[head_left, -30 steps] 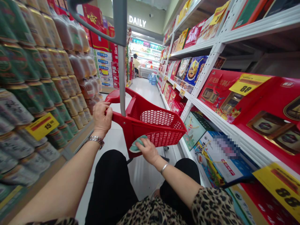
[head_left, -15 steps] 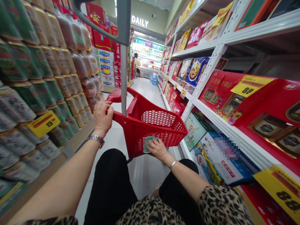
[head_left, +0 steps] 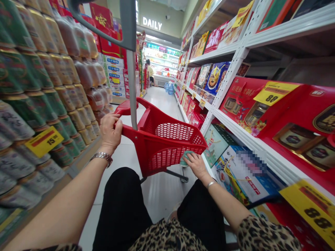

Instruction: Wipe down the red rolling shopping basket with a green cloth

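A red plastic shopping basket on wheels [head_left: 167, 146] stands in the aisle in front of me, tilted toward me. My left hand [head_left: 110, 132] is closed around its near left rim, beside the grey upright handle bar [head_left: 131, 87]. My right hand [head_left: 196, 164] presses a small green cloth [head_left: 185, 157] against the basket's near side wall, close to its right corner. A metal watch sits on my left wrist and a bangle on my right.
Stacked cans and jars [head_left: 39, 97] with a yellow price tag fill the left shelving. White shelves [head_left: 235, 122] with red and blue gift boxes and yellow tags line the right. The white-tiled aisle [head_left: 162, 101] runs ahead toward a distant person [head_left: 150, 71].
My right hand has slid the green cloth rightward along the basket's side wall, from near the left corner to the right one. My left hand has kept its grip on the rim.
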The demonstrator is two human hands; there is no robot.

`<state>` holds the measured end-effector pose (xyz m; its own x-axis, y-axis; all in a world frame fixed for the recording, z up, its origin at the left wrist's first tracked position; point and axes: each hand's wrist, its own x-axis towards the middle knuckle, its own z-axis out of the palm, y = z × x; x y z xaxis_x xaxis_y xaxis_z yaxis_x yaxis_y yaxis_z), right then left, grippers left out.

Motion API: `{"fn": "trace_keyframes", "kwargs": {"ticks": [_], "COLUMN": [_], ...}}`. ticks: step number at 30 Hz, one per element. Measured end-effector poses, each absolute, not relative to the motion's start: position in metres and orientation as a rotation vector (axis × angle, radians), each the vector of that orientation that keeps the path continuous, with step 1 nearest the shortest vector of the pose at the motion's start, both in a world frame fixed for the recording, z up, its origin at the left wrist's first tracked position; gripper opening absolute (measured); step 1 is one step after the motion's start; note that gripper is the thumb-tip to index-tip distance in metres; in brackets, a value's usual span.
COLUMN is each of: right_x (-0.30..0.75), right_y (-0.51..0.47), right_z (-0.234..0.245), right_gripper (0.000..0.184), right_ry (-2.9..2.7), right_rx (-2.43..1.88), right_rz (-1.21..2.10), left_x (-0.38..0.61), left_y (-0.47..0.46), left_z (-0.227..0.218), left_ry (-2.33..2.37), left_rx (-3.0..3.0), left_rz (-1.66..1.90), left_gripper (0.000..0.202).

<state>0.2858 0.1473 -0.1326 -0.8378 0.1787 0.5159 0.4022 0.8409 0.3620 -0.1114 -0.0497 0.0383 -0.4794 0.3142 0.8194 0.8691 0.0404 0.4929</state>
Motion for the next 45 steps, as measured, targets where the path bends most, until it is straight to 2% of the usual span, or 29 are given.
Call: {"fn": "trace_keyframes", "kwargs": {"ticks": [7, 10, 18, 28, 35, 40, 45], "right_x": [0.335, 0.345, 0.308, 0.149, 0.09, 0.098, 0.114], "right_y": [0.163, 0.164, 0.144, 0.088, 0.056, 0.059, 0.071], "right_z": [-0.135, -0.125, -0.054, 0.015, 0.021, 0.017, 0.006], "right_gripper": [0.051, 0.054, 0.043, 0.053, 0.063, 0.041, 0.036], "right_ry": [-2.405, -2.22, -1.853, -2.038, -2.367, -2.339, -2.307], "right_rx": [-1.042, -1.145, -0.869, -0.436, -0.393, -0.342, -0.314], "right_rz": [-0.563, -0.485, -0.137, 0.232, 0.276, 0.279, 0.284], "left_x": [-0.113, -0.112, -0.109, -0.104, -0.101, -0.102, -0.103], "left_y": [-0.049, -0.048, -0.05, -0.047, -0.052, -0.051, -0.051], "left_z": [0.037, 0.038, 0.038, 0.031, 0.031, 0.029, 0.03], "left_ry": [-1.756, -1.739, -1.824, -1.797, -1.76, -1.757, -1.756], "left_rx": [-1.189, -1.203, -1.173, -1.151, -1.201, -1.164, -1.191], "left_rz": [-1.503, -1.539, -1.447, -1.465, -1.415, -1.433, -1.423], "left_gripper": [0.014, 0.014, 0.011, 0.017, 0.017, 0.016, 0.016]}}
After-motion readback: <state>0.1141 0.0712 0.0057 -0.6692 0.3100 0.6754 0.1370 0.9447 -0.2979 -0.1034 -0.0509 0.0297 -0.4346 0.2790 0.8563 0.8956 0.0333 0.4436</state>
